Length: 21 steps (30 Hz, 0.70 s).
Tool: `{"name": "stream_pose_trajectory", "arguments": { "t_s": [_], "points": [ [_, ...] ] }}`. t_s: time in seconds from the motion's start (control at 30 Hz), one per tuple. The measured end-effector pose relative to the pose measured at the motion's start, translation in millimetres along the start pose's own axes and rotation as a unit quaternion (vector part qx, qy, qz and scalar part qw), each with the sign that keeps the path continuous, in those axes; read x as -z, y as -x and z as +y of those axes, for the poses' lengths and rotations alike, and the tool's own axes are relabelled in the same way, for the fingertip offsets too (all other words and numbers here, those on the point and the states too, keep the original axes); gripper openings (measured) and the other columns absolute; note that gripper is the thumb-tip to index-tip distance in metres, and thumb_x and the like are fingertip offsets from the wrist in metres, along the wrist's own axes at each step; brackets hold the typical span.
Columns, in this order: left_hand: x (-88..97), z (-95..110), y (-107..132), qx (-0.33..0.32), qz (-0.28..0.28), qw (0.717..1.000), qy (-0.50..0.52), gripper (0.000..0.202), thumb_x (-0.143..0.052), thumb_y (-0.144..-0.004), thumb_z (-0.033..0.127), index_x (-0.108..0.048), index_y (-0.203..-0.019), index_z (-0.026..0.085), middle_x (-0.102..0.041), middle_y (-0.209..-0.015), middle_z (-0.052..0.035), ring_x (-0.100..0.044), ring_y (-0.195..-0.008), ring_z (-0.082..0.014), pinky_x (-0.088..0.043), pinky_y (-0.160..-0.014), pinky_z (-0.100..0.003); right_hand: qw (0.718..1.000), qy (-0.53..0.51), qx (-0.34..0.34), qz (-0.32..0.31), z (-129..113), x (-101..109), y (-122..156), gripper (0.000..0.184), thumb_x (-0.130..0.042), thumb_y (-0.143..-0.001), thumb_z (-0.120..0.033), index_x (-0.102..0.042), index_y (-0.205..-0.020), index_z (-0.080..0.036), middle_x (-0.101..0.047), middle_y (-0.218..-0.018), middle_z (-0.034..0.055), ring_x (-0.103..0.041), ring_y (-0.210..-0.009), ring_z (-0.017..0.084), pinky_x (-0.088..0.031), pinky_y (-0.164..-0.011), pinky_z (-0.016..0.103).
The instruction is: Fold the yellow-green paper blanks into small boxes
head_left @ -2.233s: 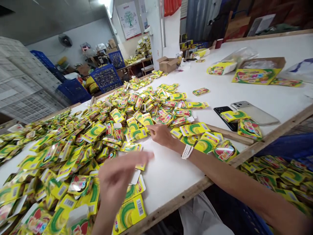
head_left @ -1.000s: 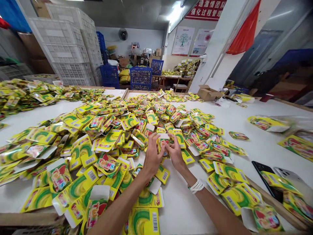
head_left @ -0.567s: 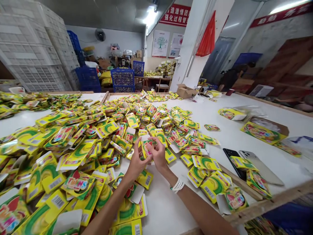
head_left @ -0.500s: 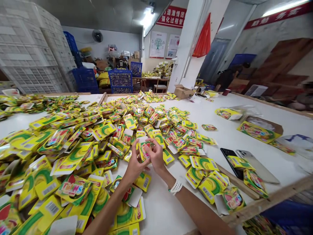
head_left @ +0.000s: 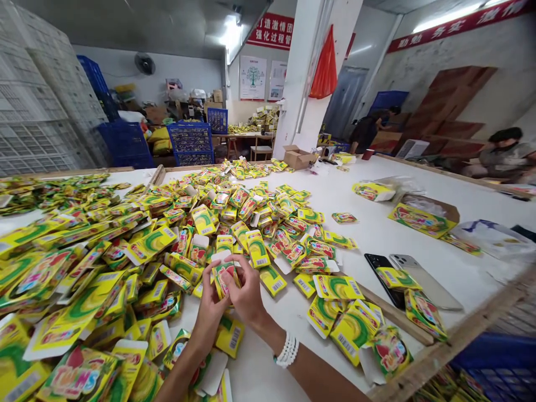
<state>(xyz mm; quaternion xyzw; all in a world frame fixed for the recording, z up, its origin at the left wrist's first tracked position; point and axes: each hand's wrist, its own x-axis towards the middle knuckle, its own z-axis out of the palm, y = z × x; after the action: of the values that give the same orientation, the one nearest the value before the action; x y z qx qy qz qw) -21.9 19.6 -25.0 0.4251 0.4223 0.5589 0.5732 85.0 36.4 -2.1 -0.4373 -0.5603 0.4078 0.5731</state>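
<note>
- Sachet card (head_left: 221,276) upright between both hands, just above tabletop (head_left: 335,234), bottom centre of frame.
- Left grip (head_left: 206,312) and right grip (head_left: 248,296) closed on it, pinching.
- Loose pile (head_left: 138,251) covers tabletop left and centre.
- Smaller lot (head_left: 355,329) lower right, near phones (head_left: 379,273).

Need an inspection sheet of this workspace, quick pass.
Surface: white-topped worktable, wooden rim.
Job's things: yellow sachet card held up in both hands; heap of yellow sachet cards spread across the table's left side.
Clutter: black phone and silver phone, a card lying across them; cardboard tray; plastic bag.
Grippers: left hand, right hand, bead bracelet on the right wrist.
Cables: nothing seen.
Surroundings: stacked white crates, blue crates, cardboard box, seated person at back.
</note>
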Motion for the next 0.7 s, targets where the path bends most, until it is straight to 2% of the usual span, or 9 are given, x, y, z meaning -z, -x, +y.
{"name": "stream_pose_trajectory", "arguments": {
  "t_s": [0.27, 0.4, 0.47, 0.57, 0.7],
  "points": [
    [-5.4, 7, 7, 0.029, 0.0, 0.999, 0.038, 0.092, -0.083, -0.075, 0.029, -0.033, -0.152, 0.031, -0.075, -0.124, -0.0042, -0.074, -0.113, -0.0233, -0.059, -0.099, -0.034, 1.0, 0.019, -0.011, 0.016, -1, -2, 0, 0.025, -0.066, -0.09, -0.037, -0.069, -0.107, -0.02, -0.056, -0.062, -0.0043, -0.049, -0.055, 0.014, -0.039, -0.052, 0.025],
    [-7.7, 11, 8, 0.036, -0.018, 0.998, 0.051, 0.086, -0.084, -0.077, 0.031, -0.035, -0.148, 0.03, -0.074, -0.115, -0.0021, -0.073, -0.1, -0.02, -0.058, -0.089, -0.03, 0.999, 0.002, -0.041, 0.022, 0, -1, 3, 0.03, -0.069, -0.091, -0.044, -0.068, -0.109, -0.021, -0.064, -0.068, -0.0008, -0.057, -0.058, 0.017, -0.045, -0.053, 0.027],
    [-8.7, 11, 8, 0.032, -0.025, 0.997, 0.07, 0.083, -0.088, -0.075, 0.031, -0.039, -0.142, 0.029, -0.072, -0.108, 0.0003, -0.07, -0.091, -0.017, -0.055, -0.082, -0.026, 0.998, -0.005, -0.058, 0.027, 1, 0, 4, 0.034, -0.072, -0.089, -0.048, -0.068, -0.11, -0.021, -0.067, -0.071, 0.0012, -0.06, -0.06, 0.019, -0.048, -0.054, 0.028],
    [-8.9, 8, 5, 0.013, -0.031, 0.994, 0.103, 0.08, -0.093, -0.07, 0.029, -0.042, -0.132, 0.027, -0.068, -0.099, 0.0029, -0.066, -0.085, -0.0136, -0.053, -0.079, -0.023, 0.997, 0.007, -0.076, 0.033, 2, 2, 5, 0.043, -0.076, -0.084, -0.052, -0.068, -0.111, -0.02, -0.064, -0.064, 0.0004, -0.059, -0.058, 0.02, -0.047, -0.051, 0.029],
    [-4.4, 3, 0, 0.013, -0.05, 0.991, 0.124, 0.089, -0.1, -0.06, 0.026, -0.042, -0.127, 0.026, -0.066, -0.1, 0.0028, -0.065, -0.079, -0.0112, -0.051, -0.074, -0.022, 0.992, 0.009, -0.111, 0.053, 0, 1, 4, 0.055, -0.081, -0.075, -0.058, -0.069, -0.112, -0.018, -0.062, -0.06, -0.0006, -0.056, -0.051, 0.018, -0.044, -0.046, 0.027]
  ]
}}
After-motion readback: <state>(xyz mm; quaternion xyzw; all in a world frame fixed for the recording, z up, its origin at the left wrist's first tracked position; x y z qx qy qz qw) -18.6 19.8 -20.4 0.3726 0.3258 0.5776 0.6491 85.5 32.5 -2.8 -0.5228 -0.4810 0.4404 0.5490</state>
